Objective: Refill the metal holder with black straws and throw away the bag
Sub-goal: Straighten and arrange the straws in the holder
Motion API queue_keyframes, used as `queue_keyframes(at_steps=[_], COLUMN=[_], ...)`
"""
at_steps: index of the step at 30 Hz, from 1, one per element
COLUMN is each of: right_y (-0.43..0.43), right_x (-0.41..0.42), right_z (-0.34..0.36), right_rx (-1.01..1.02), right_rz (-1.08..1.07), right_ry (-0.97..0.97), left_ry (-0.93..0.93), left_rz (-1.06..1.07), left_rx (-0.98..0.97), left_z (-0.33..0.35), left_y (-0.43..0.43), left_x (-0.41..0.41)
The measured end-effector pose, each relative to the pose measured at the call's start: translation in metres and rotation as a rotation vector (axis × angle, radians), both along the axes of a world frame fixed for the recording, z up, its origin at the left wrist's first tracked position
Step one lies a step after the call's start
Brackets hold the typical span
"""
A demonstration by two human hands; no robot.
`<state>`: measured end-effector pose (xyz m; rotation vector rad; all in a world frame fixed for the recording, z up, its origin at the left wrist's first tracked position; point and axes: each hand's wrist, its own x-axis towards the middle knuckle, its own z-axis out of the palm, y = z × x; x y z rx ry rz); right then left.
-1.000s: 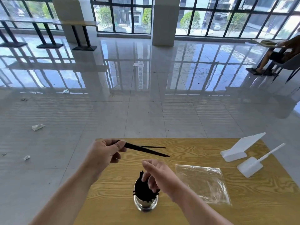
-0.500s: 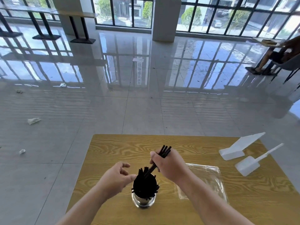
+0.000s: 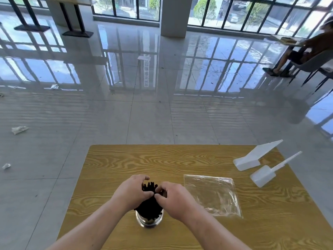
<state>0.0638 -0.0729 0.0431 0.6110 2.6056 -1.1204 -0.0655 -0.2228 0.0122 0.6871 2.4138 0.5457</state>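
A shiny metal holder (image 3: 149,221) stands near the front of the wooden table (image 3: 180,159), packed with black straws (image 3: 149,186) that stick up out of it. My left hand (image 3: 132,193) and my right hand (image 3: 173,197) close in on the bundle from either side, fingers curled round the straw tops, fingertips almost meeting in front. The holder's rim is mostly hidden by my wrists. An empty clear plastic bag (image 3: 212,194) lies flat on the table just right of my right hand.
Two white plastic scoops (image 3: 252,157) (image 3: 266,174) lie at the table's right side. Scraps of paper (image 3: 19,129) litter the glossy tiled floor to the left. A seated person (image 3: 306,51) is far off at the back right.
My right hand took straws from my left hand and lowered them into the holder. Both hands have since come together round the straw tops.
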Motion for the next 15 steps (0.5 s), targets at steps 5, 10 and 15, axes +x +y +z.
queue_keyframes(at_steps=[5,10,15], right_y=[-0.006,0.001,0.004], right_x=[0.007,0.014,0.01], right_z=[-0.015,-0.013,-0.007], right_rx=[-0.061,-0.05,-0.036], right_rz=[0.074,-0.033,-0.058], right_ry=[-0.054,0.041,0.069], left_ry=[0.045,0.129,0.173], left_rz=[-0.051,-0.066,-0.072], left_rx=[0.012,0.041,0.074], left_z=[-0.001,0.005,0.022], left_y=[0.011,0.011,0.007], left_x=[0.001,0.001,-0.002])
